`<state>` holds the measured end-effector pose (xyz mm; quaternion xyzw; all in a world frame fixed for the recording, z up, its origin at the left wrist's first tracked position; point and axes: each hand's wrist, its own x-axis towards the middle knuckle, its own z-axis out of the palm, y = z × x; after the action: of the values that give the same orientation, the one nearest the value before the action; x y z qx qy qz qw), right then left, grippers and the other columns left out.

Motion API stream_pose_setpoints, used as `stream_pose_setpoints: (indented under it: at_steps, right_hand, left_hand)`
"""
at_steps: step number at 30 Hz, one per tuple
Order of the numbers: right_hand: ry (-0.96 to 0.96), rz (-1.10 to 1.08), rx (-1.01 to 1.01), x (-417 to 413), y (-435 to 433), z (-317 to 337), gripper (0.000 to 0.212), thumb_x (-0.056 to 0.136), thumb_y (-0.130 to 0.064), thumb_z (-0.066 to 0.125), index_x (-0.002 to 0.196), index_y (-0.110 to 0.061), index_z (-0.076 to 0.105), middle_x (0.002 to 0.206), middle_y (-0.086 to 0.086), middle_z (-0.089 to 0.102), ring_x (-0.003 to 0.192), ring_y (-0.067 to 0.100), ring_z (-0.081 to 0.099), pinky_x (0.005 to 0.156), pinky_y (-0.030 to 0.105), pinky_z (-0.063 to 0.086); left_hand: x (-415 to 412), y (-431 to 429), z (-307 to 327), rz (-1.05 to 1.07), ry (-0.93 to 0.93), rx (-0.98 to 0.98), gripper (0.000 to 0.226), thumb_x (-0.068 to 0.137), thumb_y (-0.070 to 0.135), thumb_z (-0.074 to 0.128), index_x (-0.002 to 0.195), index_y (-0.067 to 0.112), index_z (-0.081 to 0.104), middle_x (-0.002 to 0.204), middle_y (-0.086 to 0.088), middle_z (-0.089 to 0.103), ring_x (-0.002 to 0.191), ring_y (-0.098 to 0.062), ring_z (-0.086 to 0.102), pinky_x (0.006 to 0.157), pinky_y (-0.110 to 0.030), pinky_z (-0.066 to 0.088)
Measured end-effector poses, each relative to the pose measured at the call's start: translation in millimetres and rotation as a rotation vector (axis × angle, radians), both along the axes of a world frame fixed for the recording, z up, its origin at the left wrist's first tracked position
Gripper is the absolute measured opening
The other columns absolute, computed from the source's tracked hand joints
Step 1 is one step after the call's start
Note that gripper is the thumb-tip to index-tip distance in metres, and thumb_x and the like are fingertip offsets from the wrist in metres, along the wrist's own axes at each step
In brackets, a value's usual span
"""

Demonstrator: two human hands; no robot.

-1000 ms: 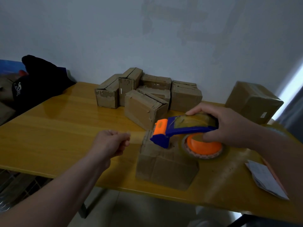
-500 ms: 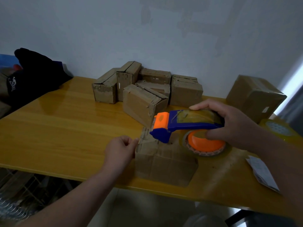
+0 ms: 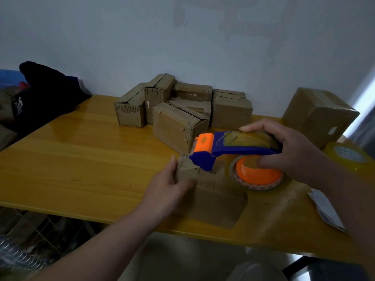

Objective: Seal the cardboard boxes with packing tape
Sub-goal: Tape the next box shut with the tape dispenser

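A small cardboard box (image 3: 217,197) stands near the front edge of the yellow wooden table (image 3: 81,159). My right hand (image 3: 290,155) grips a blue and orange tape dispenser (image 3: 229,151) with its roll of clear tape, and the dispenser's nose rests on the box's top. My left hand (image 3: 168,189) holds the box's left end, fingers on the side and thumb over the top corner. A strip of tape under that hand cannot be made out.
Several small cardboard boxes (image 3: 182,110) are heaped at the back by the wall. A larger taped box (image 3: 318,116) sits at the back right, a spare tape roll (image 3: 347,157) beside it. A folded paper (image 3: 324,209) lies at the right front. Dark cloth (image 3: 44,94) lies at the left.
My left hand has come from the open table to the box's left end and now holds it. The dispenser has stayed on the box's top.
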<state>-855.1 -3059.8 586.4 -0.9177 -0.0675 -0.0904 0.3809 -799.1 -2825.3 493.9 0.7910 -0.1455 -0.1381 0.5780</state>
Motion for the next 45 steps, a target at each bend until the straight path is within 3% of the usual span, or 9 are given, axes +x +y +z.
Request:
stream_pose_setpoints:
  at_steps: [2,4,7,11,16,23,35,38,45]
  right_hand:
    - [-0.034,0.000,-0.016,0.0,4.2,-0.4,0.051,0.064,-0.021,0.069,0.109,-0.042,0.056,0.092,-0.015,0.060,0.071,0.018,0.061,0.056,0.032,0.050]
    - [-0.053,0.004,-0.038,1.9,8.8,-0.8,0.050,0.067,-0.019,0.072,0.109,-0.041,0.056,0.088,-0.010,0.062,0.067,0.017,0.060,0.053,0.028,0.049]
    - [-0.057,-0.009,-0.022,4.1,9.9,-1.1,0.055,0.070,-0.004,0.074,0.108,-0.040,0.057,0.084,-0.008,0.063,0.064,0.017,0.060,0.051,0.024,0.047]
    - [-0.040,-0.018,-0.024,2.8,11.3,0.2,0.051,0.066,-0.017,0.075,0.108,-0.042,0.057,0.084,-0.010,0.063,0.066,0.015,0.061,0.053,0.026,0.050]
    - [-0.021,-0.003,-0.102,3.5,11.9,7.9,0.055,0.068,-0.011,0.074,0.107,-0.046,0.057,0.085,-0.002,0.067,0.067,0.020,0.063,0.058,0.039,0.054]
    - [0.088,-0.015,-0.256,-20.3,-31.2,29.4,0.056,0.063,-0.028,0.074,0.104,-0.060,0.053,0.088,-0.024,0.061,0.067,0.005,0.062,0.052,0.011,0.047]
    - [0.019,-0.057,-0.199,-43.0,-50.9,-13.5,0.062,0.067,-0.003,0.077,0.105,-0.047,0.056,0.078,-0.021,0.063,0.050,0.002,0.056,0.043,0.010,0.039]
    - [0.028,-0.086,-0.157,-44.6,-53.5,-20.4,0.062,0.067,-0.005,0.078,0.104,-0.049,0.057,0.077,-0.003,0.064,0.055,0.010,0.058,0.047,0.015,0.044]
    - [0.064,-0.160,-0.071,-49.9,-50.2,-34.9,0.067,0.067,-0.008,0.079,0.106,-0.056,0.053,0.093,-0.006,0.061,0.073,0.016,0.063,0.058,0.033,0.055]
  left_hand:
    - [3.8,1.9,2.5,-0.025,0.038,0.043,0.086,0.085,0.036,0.063,0.151,0.023,0.010,0.102,0.031,0.043,0.083,0.011,0.046,0.062,-0.007,0.041]
    - [11.4,5.1,6.7,-0.050,0.028,0.108,0.095,0.084,0.039,0.065,0.152,0.020,0.001,0.135,0.014,0.045,0.102,0.006,0.048,0.079,-0.012,0.043]
    - [15.7,5.7,10.2,-0.107,-0.286,0.368,0.103,0.080,0.052,0.061,0.150,0.021,-0.008,0.159,0.005,-0.002,0.144,-0.008,0.005,0.113,-0.027,0.017]
    - [15.2,-1.3,13.5,-0.255,-0.459,0.468,0.097,0.069,0.076,0.035,0.151,0.035,0.002,0.159,0.011,-0.004,0.139,-0.005,-0.015,0.118,-0.037,0.006]
    - [20.1,0.2,11.4,-0.269,-0.556,0.640,0.097,0.066,0.083,0.018,0.150,0.037,0.005,0.159,0.010,0.001,0.143,-0.009,-0.009,0.117,-0.040,0.014]
    - [23.8,-0.9,12.1,-0.256,-0.607,0.915,0.105,0.065,0.084,0.001,0.150,0.022,-0.006,0.160,0.003,-0.001,0.145,-0.012,-0.001,0.117,-0.044,0.019]
    - [15.9,-11.0,28.8,-0.315,-0.593,1.164,0.118,0.056,0.088,-0.003,0.150,0.017,-0.010,0.158,-0.002,-0.013,0.144,-0.018,-0.016,0.116,-0.051,-0.001]
    - [4.2,-29.6,27.8,-0.366,-0.602,1.146,0.119,0.056,0.088,-0.001,0.149,0.015,-0.012,0.157,-0.007,-0.016,0.144,-0.020,-0.014,0.116,-0.049,-0.006]
    - [-3.7,-43.0,19.5,-0.453,-0.695,0.997,0.113,0.062,0.086,0.006,0.150,0.017,-0.009,0.158,-0.005,-0.013,0.145,-0.016,-0.010,0.114,-0.038,-0.007]
